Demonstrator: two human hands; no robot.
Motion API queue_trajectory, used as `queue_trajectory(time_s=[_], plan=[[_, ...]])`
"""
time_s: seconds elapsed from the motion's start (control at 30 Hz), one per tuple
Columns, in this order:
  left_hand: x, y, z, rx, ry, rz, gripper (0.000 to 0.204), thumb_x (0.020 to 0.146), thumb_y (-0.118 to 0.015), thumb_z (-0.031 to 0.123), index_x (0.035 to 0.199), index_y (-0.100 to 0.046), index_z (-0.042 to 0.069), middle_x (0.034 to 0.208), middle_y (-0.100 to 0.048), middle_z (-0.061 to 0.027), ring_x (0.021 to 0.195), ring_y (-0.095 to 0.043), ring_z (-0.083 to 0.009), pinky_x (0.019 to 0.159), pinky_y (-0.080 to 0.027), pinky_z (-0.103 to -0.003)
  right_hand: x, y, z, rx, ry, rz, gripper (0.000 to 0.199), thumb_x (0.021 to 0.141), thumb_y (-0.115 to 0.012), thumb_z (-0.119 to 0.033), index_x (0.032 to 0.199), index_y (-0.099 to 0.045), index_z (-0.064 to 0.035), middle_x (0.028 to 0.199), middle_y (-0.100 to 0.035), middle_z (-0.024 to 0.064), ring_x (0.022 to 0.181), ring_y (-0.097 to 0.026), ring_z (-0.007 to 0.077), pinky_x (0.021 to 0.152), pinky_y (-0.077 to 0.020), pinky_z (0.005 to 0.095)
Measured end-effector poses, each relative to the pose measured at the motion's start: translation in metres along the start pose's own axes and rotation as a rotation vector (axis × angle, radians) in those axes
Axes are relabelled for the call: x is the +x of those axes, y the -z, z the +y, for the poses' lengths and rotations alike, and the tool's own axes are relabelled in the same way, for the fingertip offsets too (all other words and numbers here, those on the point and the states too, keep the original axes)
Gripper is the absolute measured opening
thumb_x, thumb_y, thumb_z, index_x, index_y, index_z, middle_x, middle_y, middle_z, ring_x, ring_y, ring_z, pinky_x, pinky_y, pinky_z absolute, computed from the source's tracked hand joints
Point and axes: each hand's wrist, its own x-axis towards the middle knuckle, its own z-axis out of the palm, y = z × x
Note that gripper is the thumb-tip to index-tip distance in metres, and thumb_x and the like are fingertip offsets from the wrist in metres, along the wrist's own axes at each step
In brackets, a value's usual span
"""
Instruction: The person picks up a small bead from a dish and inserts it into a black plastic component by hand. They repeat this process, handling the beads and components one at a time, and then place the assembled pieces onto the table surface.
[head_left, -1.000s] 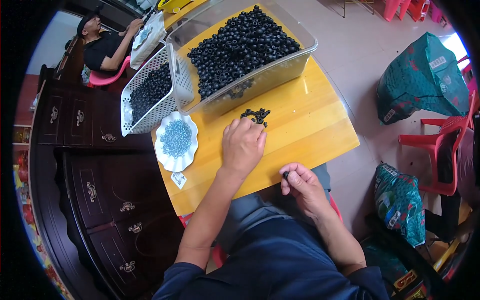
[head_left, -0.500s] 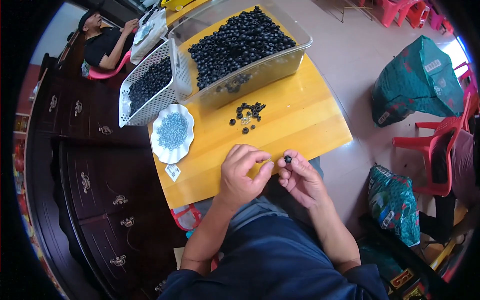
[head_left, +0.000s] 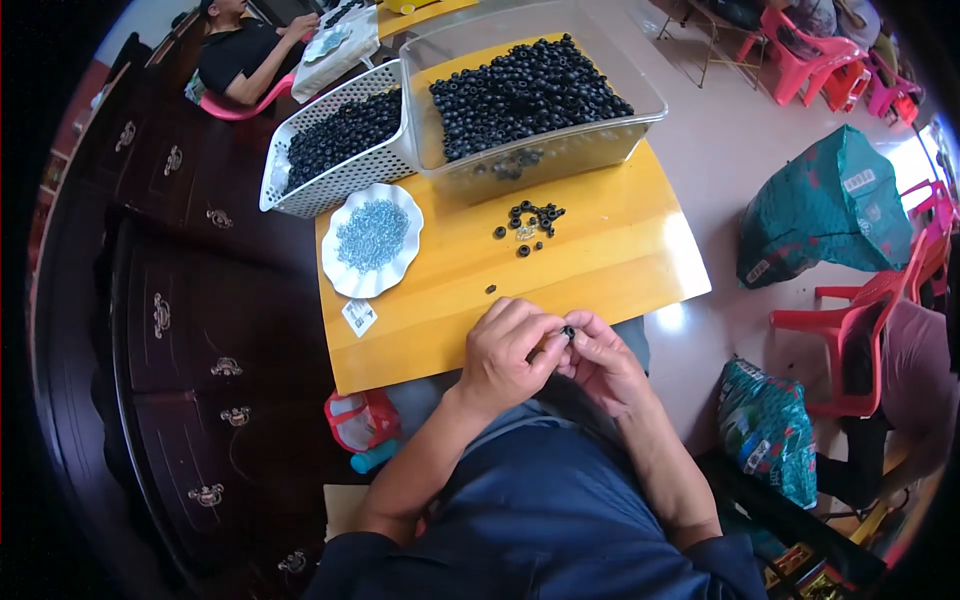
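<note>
The black bead (head_left: 568, 332) is between the two hands, just at the near edge of the yellow bench (head_left: 620, 240). The right hand (head_left: 606, 372) pinches it with closed fingers (head_left: 588, 323). The left hand (head_left: 510, 355) has its thumb and forefinger nearly together beside the bead; whether they hold something, I cannot tell. Farther, a small dark piece (head_left: 490, 289) lies alone, then a loose group of black beads (head_left: 543, 215). To the left stands a white wavy plate (head_left: 370, 289) with clear bluish beads (head_left: 372, 233); at the far side, a white basket (head_left: 345, 190) and a transparent bin (head_left: 590, 150).

Dark drawer cabinet (head_left: 180, 350) — left | glossy floor (head_left: 700, 170) | red chair (head_left: 825, 319) — right
</note>
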Motion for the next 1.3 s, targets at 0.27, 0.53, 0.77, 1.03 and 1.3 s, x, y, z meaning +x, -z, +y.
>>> queue_trajectory(time_s=[0.27,0.53,0.77,1.03,1.3], plan=[[-0.027,0.021,0.019,0.001,0.018,0.069,0.015,0.076,-0.077,0.004,0.088,-0.068,0.006,0.081,-0.063,-0.0085,0.076,-0.062,-0.0297,0.068,-0.051,-0.039,-0.016,-0.015,-0.01,-0.131,-0.167,-0.066,0.025,0.099,-0.067,-0.014,0.122,-0.059,-0.0078,0.106,-0.069,0.0049,0.091,-0.068,0.0151,0.085,-0.0564,0.0303],[-0.059,0.046,0.057,-0.134,0.079,0.056,0.011,0.077,-0.076,0.007,0.085,-0.068,0.006,0.08,-0.064,-0.008,0.077,-0.064,-0.0273,0.068,-0.051,-0.038,-0.037,-0.035,-0.024,-0.614,-0.202,-0.292,0.027,0.098,-0.068,-0.013,0.122,-0.057,-0.0056,0.108,-0.07,0.0058,0.095,-0.068,0.0158,0.087,-0.0555,0.0308],[-0.075,0.053,0.098,-0.254,0.108,-0.003,0.013,0.077,-0.079,0.003,0.089,-0.075,0.008,0.082,-0.066,-0.0061,0.075,-0.065,-0.0219,0.067,-0.051,-0.033,-0.068,-0.035,-0.012,-0.592,-0.083,-0.436,0.027,0.097,-0.069,-0.012,0.12,-0.056,-0.0038,0.105,-0.07,0.0062,0.095,-0.069,0.0163,0.088,-0.0546,0.0307],[-0.09,0.033,0.099,-0.003,-0.022,0.045,0.018,0.073,-0.083,0.003,0.09,-0.077,0.008,0.085,-0.066,-0.0056,0.077,-0.065,-0.0233,0.07,-0.051,-0.032,-0.074,-0.008,0.006,-0.41,-0.07,-0.342,0.029,0.096,-0.072,-0.016,0.12,-0.057,-0.0093,0.102,-0.07,0.0031,0.093,-0.069,0.015,0.087,-0.0543,0.0291],[-0.089,0.039,0.071,-0.126,0.176,0.106,0.022,0.075,-0.084,0.003,0.095,-0.076,0.001,0.086,-0.072,-0.0096,0.074,-0.068,-0.0188,0.069,-0.054,-0.029,-0.063,0.003,0.007,-0.227,-0.157,-0.31,0.029,0.095,-0.072,-0.014,0.122,-0.061,-0.009,0.11,-0.072,0.0062,0.094,-0.07,0.0151,0.087,-0.0576,0.0309]])
